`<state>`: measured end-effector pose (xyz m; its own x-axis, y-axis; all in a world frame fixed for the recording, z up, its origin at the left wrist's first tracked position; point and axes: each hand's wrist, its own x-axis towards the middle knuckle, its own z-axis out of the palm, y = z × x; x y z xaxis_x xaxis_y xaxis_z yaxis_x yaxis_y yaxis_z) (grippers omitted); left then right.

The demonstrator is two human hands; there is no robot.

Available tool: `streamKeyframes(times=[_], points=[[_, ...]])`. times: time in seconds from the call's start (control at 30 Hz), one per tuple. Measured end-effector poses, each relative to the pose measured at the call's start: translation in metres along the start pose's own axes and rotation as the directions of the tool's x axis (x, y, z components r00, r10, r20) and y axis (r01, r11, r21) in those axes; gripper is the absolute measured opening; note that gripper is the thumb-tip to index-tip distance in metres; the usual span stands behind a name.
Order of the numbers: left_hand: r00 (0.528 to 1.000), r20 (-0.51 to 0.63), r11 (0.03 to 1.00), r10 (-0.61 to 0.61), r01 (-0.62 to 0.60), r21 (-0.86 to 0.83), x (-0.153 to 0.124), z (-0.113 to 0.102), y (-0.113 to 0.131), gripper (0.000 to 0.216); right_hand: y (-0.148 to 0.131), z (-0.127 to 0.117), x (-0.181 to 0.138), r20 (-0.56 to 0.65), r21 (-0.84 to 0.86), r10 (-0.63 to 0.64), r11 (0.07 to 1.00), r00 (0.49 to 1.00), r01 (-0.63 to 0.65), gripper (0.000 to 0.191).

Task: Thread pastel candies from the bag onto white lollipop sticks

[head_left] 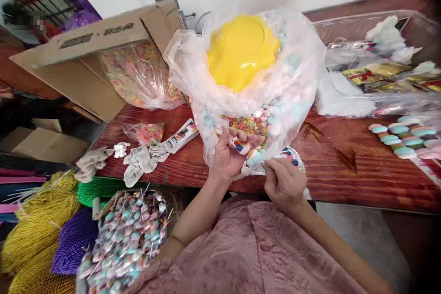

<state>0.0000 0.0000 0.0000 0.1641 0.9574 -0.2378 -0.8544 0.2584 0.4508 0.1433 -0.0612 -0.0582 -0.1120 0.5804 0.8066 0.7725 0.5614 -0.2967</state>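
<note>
My left hand (229, 154) is cupped palm up at the table's front edge and holds several pastel marshmallow sweets (241, 146). My right hand (283, 183) is beside it, fingers pinched closed on a thin stick or wrapper that I cannot make out. Both hands sit just in front of a big clear plastic bag (296, 78) of pastel marshmallows and small coloured cereal rings (248, 125). An upturned yellow bowl (241, 50) lies on top of that bag.
A cardboard box (86, 55) with a bag of coloured rings leans at the back left. Rags (138, 161), a small sweet bag (148, 133) and printed labels (181, 136) lie on the red wooden table (361, 165). Finished skewers (403, 140) lie right; a basket of wrapped ones (127, 239) sits below left.
</note>
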Motion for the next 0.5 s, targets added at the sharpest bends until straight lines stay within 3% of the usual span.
streamKeyframes(times=[0.13,0.2,0.27,0.4,0.5], points=[[0.998,-0.06,0.999,0.034,-0.034,-0.011,0.0,0.003,-0.006,0.044,-0.004,0.001,-0.002,0.026,0.095,0.027,0.995,0.999,-0.029,0.015],[0.997,-0.017,0.996,0.069,-0.068,0.052,0.0,0.001,-0.01,0.044,-0.006,0.002,-0.002,0.064,0.19,0.155,0.968,0.986,-0.165,0.011],[0.993,0.032,0.979,0.116,-0.12,0.168,-0.001,-0.003,-0.013,0.045,-0.006,0.002,0.0,0.132,0.276,0.311,0.901,0.941,-0.336,0.012],[0.985,0.106,0.927,0.136,-0.164,0.336,-0.004,-0.013,-0.012,0.048,-0.001,0.002,0.002,0.308,0.391,0.544,0.676,0.781,-0.625,0.019],[0.983,0.176,0.939,0.062,-0.117,0.322,-0.004,-0.019,-0.008,0.048,0.001,0.001,0.005,0.541,0.489,0.584,0.367,0.605,-0.792,0.03]])
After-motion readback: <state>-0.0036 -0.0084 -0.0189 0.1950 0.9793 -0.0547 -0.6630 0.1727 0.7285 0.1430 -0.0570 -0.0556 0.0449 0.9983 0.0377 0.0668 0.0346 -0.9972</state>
